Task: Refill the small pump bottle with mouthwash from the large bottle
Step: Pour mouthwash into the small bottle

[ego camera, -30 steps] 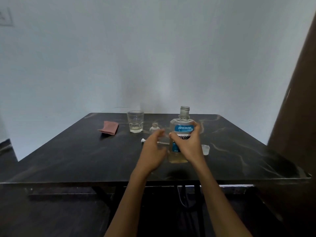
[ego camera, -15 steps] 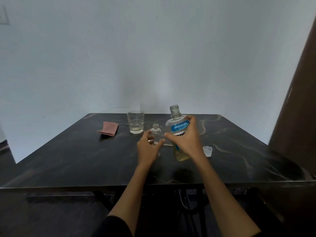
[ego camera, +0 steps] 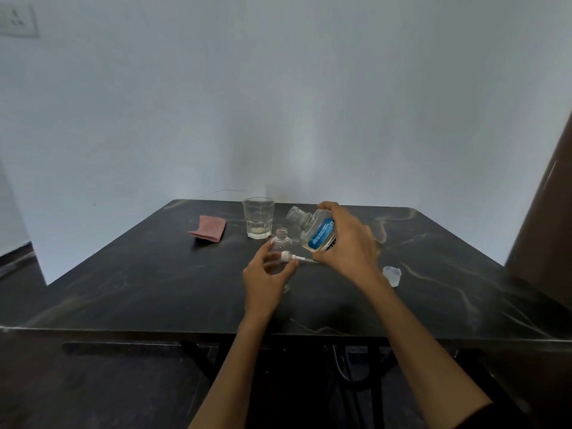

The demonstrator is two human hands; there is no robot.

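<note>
My right hand (ego camera: 346,246) grips the large mouthwash bottle (ego camera: 315,232), which has a blue label and no cap. It is lifted and tilted left, its open mouth above and right of the small bottle's neck. A little yellowish liquid lies in its lower side. My left hand (ego camera: 266,274) holds the small clear bottle (ego camera: 281,244) upright, its neck open. The white pump head with its tube (ego camera: 292,257) lies on the table between my hands.
A drinking glass (ego camera: 258,221) stands just behind the small bottle on the dark marble table (ego camera: 139,283). A folded pink cloth (ego camera: 208,228) lies to the left. A small clear cap (ego camera: 392,274) sits right of my right wrist. A brown panel rises at the right.
My right hand lifted the large bottle off the table and tipped it further left toward the small bottle. My left hand closed round the small bottle.
</note>
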